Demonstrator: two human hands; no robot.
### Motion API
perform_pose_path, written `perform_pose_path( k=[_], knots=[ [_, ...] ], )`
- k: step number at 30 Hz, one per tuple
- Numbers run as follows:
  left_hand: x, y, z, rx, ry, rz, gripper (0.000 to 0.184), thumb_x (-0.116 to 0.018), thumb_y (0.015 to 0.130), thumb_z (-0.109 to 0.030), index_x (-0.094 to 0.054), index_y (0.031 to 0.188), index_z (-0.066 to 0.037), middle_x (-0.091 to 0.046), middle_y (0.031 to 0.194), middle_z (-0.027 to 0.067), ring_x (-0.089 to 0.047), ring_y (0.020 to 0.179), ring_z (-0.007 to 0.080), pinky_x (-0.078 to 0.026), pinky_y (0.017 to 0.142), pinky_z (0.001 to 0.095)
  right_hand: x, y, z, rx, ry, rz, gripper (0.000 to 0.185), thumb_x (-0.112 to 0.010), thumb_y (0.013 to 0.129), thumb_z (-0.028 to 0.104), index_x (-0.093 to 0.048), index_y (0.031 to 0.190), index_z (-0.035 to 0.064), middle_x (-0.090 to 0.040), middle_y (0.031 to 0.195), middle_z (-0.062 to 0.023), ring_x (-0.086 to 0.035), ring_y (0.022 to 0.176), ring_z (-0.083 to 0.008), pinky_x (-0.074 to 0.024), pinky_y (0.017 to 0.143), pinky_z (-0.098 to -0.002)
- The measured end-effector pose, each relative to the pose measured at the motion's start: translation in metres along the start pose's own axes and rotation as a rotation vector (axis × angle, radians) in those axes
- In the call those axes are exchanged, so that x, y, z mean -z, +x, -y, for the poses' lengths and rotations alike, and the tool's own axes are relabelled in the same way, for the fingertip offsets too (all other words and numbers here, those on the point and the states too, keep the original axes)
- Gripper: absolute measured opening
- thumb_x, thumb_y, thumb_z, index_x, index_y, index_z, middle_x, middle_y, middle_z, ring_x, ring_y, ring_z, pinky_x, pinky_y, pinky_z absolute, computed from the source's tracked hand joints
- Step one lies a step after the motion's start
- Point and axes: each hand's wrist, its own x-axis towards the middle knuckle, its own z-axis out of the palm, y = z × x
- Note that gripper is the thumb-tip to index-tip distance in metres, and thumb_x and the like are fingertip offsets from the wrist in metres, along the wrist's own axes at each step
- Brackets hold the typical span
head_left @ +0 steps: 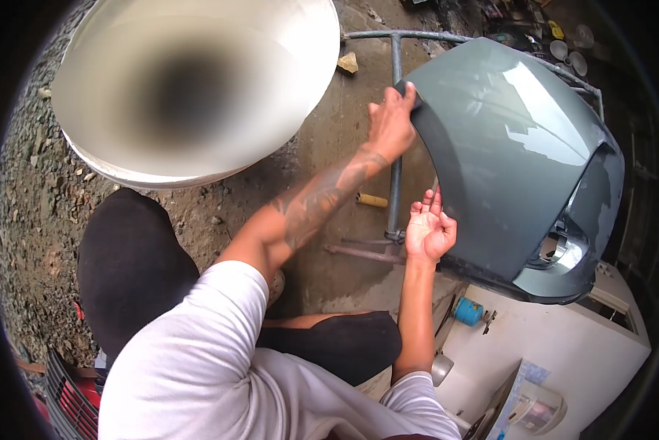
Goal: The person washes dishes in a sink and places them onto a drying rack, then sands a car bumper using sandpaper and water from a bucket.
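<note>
A grey-green car bumper cover (491, 169) with glossy reflections rests on a metal pipe stand at the right. My left hand (394, 123), on the tattooed arm, is closed at the upper left corner of the bumper cover. A small dark patch shows beside its fingers; whether it is a separate piece or the bumper's edge I cannot tell. Lower down, my right hand (430, 233) is turned palm up beside the bumper's curved edge. Its fingers stretch up toward that edge, with nothing visible in the palm.
A large, blurred off-white rounded object (271, 139) fills the upper left. The pipe stand (396, 183) runs beside the bumper. A yellow cylinder (372, 199) lies on the ground. At lower right, a blue can (468, 311) is by a white surface (542, 330). Gravel covers the left.
</note>
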Motion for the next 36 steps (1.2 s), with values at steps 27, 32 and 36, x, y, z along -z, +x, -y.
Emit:
perform_pose_path(
  k=[27,32,36],
  knots=[
    [-0.005,0.002,0.003,0.067,-0.062,-0.085,0.058,-0.048,0.079,0.000,-0.046,0.135,-0.014,-0.049,0.099,0.0106,-0.053,0.094,0.0276,-0.036,0.077,0.0409,-0.001,0.001,0.000,0.010,-0.001,-0.004,0.047,-0.049,0.074,0.018,-0.054,0.120,0.0056,-0.053,0.126,-0.0096,-0.048,0.111,-0.0221,-0.0381,0.087,-0.0365],
    [-0.003,0.007,0.002,0.055,-0.094,-0.029,0.057,-0.048,0.078,0.001,-0.045,0.133,-0.009,-0.050,0.101,0.0124,-0.053,0.095,0.0283,-0.037,0.079,0.0423,-0.003,-0.001,0.001,0.005,0.007,-0.020,0.047,-0.050,0.074,0.017,-0.054,0.119,0.0056,-0.053,0.126,-0.0095,-0.048,0.111,-0.0221,-0.0379,0.088,-0.0365],
    [-0.005,-0.004,-0.005,0.029,-0.109,0.001,0.060,-0.049,0.077,0.000,-0.044,0.136,-0.013,-0.050,0.102,0.0115,-0.053,0.097,0.0291,-0.037,0.081,0.0436,0.000,0.003,0.000,0.005,0.018,-0.023,0.048,-0.050,0.073,0.017,-0.054,0.120,0.0063,-0.053,0.125,-0.0093,-0.048,0.111,-0.0220,-0.0380,0.088,-0.0366]
  ],
)
